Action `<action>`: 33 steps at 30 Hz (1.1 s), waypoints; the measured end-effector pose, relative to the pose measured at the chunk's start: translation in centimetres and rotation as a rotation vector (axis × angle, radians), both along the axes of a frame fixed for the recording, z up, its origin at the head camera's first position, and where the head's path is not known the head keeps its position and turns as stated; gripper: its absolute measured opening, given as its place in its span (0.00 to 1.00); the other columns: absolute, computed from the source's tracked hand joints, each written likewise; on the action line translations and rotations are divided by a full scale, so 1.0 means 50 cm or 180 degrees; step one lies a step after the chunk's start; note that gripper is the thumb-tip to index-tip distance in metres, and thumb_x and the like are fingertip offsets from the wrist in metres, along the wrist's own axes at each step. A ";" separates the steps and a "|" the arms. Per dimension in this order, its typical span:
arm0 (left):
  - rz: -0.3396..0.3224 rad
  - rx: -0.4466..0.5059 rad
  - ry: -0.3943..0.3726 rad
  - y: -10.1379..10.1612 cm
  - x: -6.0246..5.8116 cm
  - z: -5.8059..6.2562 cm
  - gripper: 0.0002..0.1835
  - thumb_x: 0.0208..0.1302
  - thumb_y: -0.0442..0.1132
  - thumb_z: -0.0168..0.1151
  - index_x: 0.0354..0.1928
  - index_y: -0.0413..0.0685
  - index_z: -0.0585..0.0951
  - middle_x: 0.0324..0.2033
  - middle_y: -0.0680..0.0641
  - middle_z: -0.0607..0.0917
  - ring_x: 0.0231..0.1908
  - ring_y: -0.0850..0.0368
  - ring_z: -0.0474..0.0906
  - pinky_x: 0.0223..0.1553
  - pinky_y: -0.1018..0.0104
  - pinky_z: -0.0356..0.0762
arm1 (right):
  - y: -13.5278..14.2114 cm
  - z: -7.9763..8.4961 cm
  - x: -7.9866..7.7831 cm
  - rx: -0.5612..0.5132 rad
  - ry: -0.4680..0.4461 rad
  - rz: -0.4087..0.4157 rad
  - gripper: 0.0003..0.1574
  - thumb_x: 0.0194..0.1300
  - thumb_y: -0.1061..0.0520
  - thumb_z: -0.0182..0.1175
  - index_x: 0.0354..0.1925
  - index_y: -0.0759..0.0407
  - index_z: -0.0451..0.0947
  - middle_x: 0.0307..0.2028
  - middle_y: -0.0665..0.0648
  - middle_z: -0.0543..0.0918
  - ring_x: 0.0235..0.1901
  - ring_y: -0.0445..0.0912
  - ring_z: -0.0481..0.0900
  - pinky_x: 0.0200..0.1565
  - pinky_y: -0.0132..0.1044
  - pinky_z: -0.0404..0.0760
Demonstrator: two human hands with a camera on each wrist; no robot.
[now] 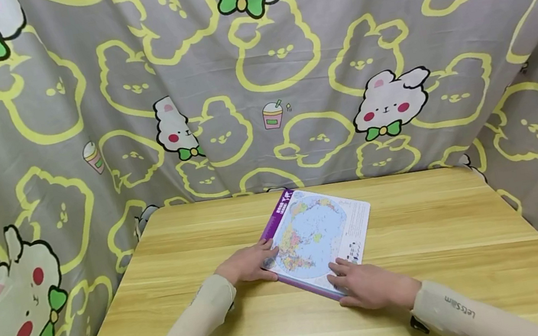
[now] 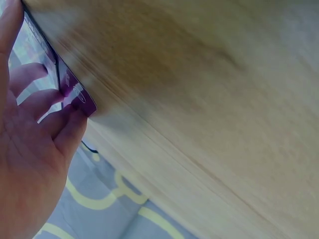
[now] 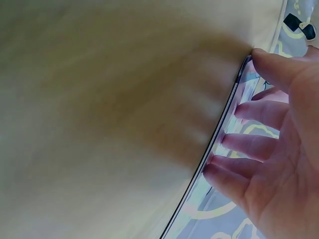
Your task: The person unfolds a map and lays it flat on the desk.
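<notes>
A flat, glossy world map point(image 1: 314, 238) with rounded corners and a purple title strip lies slanted on the table. My left hand point(image 1: 247, 264) rests at its near-left corner, thumb by the near edge and fingers over the printed face. In the left wrist view, the fingertips touch the map's purple strip point(image 2: 79, 94). At the near-right corner my right hand point(image 1: 371, 285) has its fingers spread over the surface. The right wrist view shows the right thumb at the corner and nearly straight fingers on the map's shiny face point(image 3: 219, 134).
The wooden table point(image 1: 457, 255) extends on all sides of the map. A grey curtain point(image 1: 305, 65) with cartoon rabbits hangs behind the table and along both sides.
</notes>
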State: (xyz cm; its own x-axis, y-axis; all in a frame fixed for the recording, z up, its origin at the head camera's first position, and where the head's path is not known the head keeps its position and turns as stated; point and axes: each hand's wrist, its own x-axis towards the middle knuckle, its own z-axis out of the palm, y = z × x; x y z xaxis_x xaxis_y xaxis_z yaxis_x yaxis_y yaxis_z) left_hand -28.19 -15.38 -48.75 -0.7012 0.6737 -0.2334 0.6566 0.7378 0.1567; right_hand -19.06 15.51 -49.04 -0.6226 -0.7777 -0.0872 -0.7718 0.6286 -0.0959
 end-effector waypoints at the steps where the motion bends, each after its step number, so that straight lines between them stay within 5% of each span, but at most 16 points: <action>1: -0.0008 -0.0005 0.0007 0.000 0.001 0.000 0.42 0.59 0.63 0.58 0.69 0.46 0.64 0.70 0.39 0.56 0.69 0.43 0.52 0.64 0.51 0.60 | 0.001 0.000 0.000 0.0003 0.0010 0.0006 0.34 0.69 0.42 0.53 0.64 0.62 0.69 0.65 0.69 0.64 0.64 0.63 0.61 0.61 0.51 0.66; 33: 0.0062 -0.0147 0.0241 0.021 0.057 0.004 0.40 0.61 0.63 0.54 0.69 0.47 0.65 0.68 0.38 0.60 0.66 0.40 0.57 0.62 0.51 0.64 | 0.039 0.008 -0.020 0.0074 0.0013 0.0097 0.31 0.68 0.49 0.54 0.64 0.63 0.68 0.65 0.67 0.65 0.64 0.64 0.62 0.60 0.53 0.67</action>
State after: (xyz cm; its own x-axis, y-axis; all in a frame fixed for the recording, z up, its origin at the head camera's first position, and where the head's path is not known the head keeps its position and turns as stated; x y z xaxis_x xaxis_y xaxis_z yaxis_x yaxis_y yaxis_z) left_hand -25.33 -14.31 -48.55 -0.7309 0.6496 -0.2096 0.6508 0.7557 0.0726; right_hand -20.08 17.45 -48.62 -0.5989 -0.7941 -0.1031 -0.7910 0.6068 -0.0783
